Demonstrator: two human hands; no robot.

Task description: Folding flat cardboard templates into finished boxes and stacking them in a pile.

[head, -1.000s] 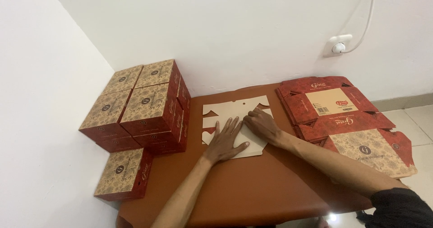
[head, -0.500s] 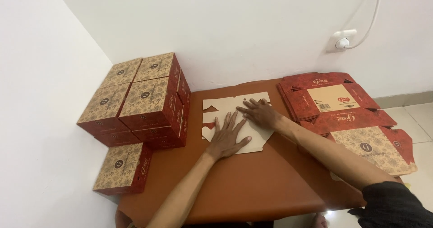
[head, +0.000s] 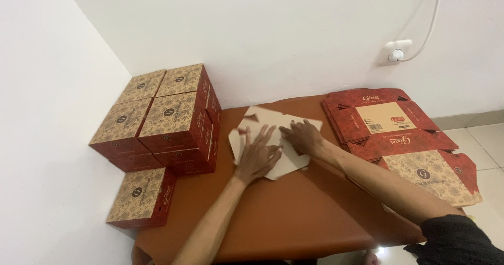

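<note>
A flat, unfolded cardboard box blank (head: 262,122), pale side up with red flap edges, lies on the brown table (head: 294,218). My left hand (head: 258,155) presses on its left part with fingers spread. My right hand (head: 303,136) rests on its right part, fingers bent over a fold. The blank now sits turned at an angle, with its near corner past my hands.
Several assembled red and tan patterned boxes (head: 163,118) are stacked at the table's left against the wall, with one more (head: 140,197) lower down. A pile of flat box blanks (head: 399,134) lies at the right. A wall socket with a white cable (head: 396,51) is above it.
Both hands have shifted on the blank and it has turned and begun to fold, its right panel raised under my right hand. The view has also tilted slightly.
</note>
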